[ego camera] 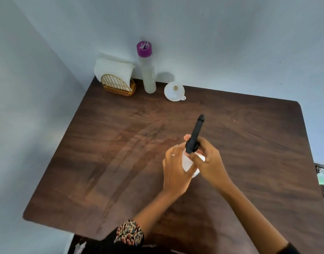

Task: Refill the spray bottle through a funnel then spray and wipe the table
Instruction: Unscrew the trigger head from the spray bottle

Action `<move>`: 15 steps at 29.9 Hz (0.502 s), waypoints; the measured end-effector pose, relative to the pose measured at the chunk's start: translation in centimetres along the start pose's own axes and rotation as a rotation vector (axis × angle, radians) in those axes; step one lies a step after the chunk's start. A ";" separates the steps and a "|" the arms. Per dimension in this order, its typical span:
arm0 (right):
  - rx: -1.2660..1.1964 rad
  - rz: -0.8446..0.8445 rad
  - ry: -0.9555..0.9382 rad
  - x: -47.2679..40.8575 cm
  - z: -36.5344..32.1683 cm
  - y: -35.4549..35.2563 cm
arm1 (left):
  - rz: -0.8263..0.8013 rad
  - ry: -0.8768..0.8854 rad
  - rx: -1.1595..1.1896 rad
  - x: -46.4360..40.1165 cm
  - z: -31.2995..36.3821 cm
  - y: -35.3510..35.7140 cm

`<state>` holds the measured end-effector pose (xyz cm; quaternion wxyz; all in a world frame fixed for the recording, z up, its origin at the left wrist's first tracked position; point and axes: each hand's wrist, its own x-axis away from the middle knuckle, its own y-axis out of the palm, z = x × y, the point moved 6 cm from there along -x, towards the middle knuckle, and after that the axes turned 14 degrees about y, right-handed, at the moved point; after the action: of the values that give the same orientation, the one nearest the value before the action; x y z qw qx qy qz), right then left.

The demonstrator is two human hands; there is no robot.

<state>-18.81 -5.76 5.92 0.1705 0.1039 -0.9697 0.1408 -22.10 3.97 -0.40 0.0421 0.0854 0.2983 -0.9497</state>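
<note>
Near the middle of the dark wooden surface (120, 162), the left hand (174, 173) is grasping the white body of the spray bottle (187, 163) and keeping it upright, while the right hand (207, 162) is gripping the base of the black spray head (195, 134), whose nozzle is pointing up and away from the person. The grip suggests the head is being turned on the bottle neck; whether it is being loosened or tightened cannot be determined. The white funnel (174, 91) is lying at the far edge of the surface, well apart from the spray bottle, just beside the tall refill bottle (148, 74), whose purple cap is on. A holder of white paper napkins (114, 74) is standing in the far left corner, untouched. Faint streaks are showing on the surface. Judged from this layout, refilling is likely yet to begin, with spraying and wiping remaining.
</note>
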 end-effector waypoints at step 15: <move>0.074 -0.053 0.064 9.7 4.5 5.0 | -0.116 0.063 -0.042 9.8 -0.3 -2.4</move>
<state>-30.33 -3.96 4.21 0.2013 0.1312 -0.9548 0.1751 -31.99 5.86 -1.16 -0.0206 0.0971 0.3236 -0.9410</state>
